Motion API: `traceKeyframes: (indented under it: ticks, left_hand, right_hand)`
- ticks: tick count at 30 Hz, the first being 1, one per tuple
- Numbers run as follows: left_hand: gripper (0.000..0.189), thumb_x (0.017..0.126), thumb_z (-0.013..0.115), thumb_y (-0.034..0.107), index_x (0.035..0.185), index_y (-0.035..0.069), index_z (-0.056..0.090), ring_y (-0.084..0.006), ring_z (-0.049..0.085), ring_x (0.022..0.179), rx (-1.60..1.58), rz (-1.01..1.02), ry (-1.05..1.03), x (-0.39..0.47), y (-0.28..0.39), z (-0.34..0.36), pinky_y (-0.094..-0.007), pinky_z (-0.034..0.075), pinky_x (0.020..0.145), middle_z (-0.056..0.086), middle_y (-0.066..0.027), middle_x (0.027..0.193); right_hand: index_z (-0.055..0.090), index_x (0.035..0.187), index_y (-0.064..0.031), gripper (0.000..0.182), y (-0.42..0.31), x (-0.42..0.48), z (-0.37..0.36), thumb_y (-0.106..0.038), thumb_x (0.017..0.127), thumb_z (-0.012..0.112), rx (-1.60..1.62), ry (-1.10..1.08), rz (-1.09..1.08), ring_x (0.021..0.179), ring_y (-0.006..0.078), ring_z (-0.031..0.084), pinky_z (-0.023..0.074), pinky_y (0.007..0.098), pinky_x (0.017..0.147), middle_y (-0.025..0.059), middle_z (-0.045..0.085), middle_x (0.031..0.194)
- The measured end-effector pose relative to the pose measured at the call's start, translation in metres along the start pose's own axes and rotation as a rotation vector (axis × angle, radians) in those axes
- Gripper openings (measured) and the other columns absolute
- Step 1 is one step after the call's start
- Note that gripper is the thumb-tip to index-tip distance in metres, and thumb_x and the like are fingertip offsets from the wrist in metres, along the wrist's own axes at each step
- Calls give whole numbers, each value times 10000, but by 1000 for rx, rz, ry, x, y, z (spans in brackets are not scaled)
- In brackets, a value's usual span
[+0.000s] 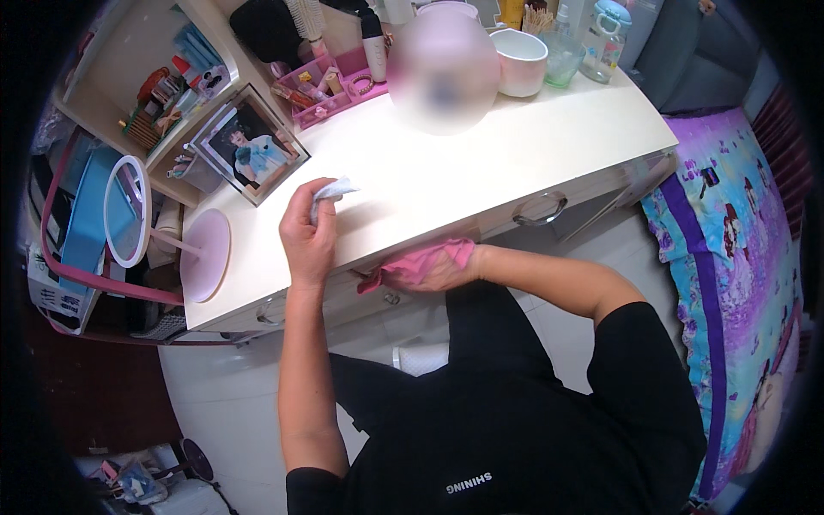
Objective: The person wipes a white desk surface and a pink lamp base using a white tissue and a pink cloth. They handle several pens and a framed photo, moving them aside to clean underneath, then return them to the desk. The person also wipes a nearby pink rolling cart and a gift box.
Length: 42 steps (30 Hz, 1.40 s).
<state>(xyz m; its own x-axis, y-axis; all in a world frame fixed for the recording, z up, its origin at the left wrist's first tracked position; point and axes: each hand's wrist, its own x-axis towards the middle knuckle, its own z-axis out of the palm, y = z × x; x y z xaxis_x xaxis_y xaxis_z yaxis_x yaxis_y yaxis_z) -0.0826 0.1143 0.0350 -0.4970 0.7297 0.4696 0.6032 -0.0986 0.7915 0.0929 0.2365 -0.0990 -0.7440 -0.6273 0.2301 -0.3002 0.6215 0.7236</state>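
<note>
Over the left part of a white dressing table (pixel 399 187), my left hand (pixel 308 238) grips a crumpled white tissue or wipe (pixel 333 189), whose tip pokes out past the thumb. My right hand (pixel 444 273) has a pink cloth (pixel 418 261) in its grasp, held against the front of the table below the top's edge. Part of the drawer front behind the cloth is hidden. A framed photo (pixel 254 148) of a person leans beyond my left hand. Left of that hand stands a pink round-based stand (pixel 206 254) with a white ring mirror (pixel 127 211).
A pink organiser (pixel 322 90) with cosmetics, a white bowl (pixel 520 64), a green glass (pixel 563 61) and a lidded bottle (pixel 604 45) line the back. A drawer handle (pixel 539 210) juts from the front. Shelves (pixel 145 64) rise at left; a patterned bed (pixel 740 257) lies at right.
</note>
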Motion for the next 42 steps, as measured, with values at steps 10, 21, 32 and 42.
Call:
traceKeyframes:
  ticks: [10, 21, 32, 42]
  left_hand:
    - [176, 938, 561, 126, 1064, 18, 619, -13, 408, 546, -329, -304, -38, 5, -24, 3, -183, 316, 474, 528, 46, 683]
    - [170, 947, 545, 118, 1064, 12, 611, -10, 393, 544, -340, -296, -103, 4, -28, 2, -171, 293, 481, 509, 55, 689]
    - [140, 946, 530, 96, 1030, 12, 604, -10, 384, 589, -127, -248, -137, 4, -18, 9, -174, 291, 506, 517, 54, 743]
    - [134, 945, 536, 98, 1024, 17, 607, -7, 368, 564, -83, -251, -104, 3, -13, 11, -170, 274, 491, 516, 54, 739]
  right_hand:
    - [579, 1165, -131, 326, -41, -113, -18, -172, 867, 451, 579, -182, 446, 962, 243, 618, 508, 391, 798, 85, 616, 1082]
    - [504, 1244, -61, 323, -73, -216, -87, -218, 962, 522, 1221, 1530, 2415, 1112, 221, 563, 463, 368, 939, 96, 602, 1151]
    - [239, 1468, -22, 581, 22, -178, -55, -310, 1003, 437, 620, 1647, 2112, 1330, 228, 352, 274, 348, 1100, 114, 353, 1462]
    - [293, 1443, -28, 575, 67, -358, -33, -361, 990, 413, 140, 1491, 2257, 1274, 268, 418, 329, 364, 1057, 152, 393, 1423]
